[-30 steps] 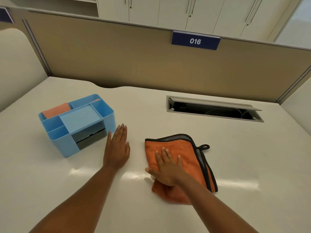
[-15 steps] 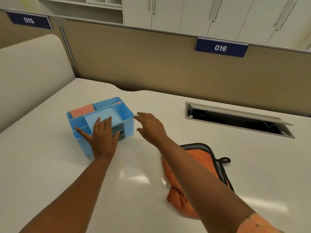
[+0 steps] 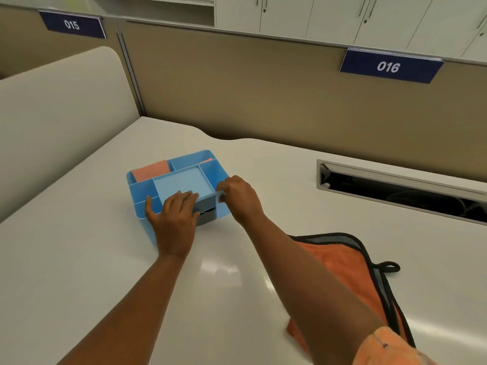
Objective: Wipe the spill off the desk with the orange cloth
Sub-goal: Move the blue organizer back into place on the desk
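Note:
The orange cloth, edged in black and grey, lies flat on the white desk at the lower right, partly hidden by my right forearm. No hand touches it. My left hand rests on the near left side of a blue desk organiser, fingers over its rim. My right hand grips the organiser's near right corner. No spill is visible on the desk.
The organiser holds an orange pad in its back left compartment. An open cable slot is sunk into the desk at the right. Beige partitions with signs 015 and 016 close off the back and left.
My right hand left the cloth and crossed to the organiser's right corner. My left hand moved from the desk onto the organiser. The view swung left.

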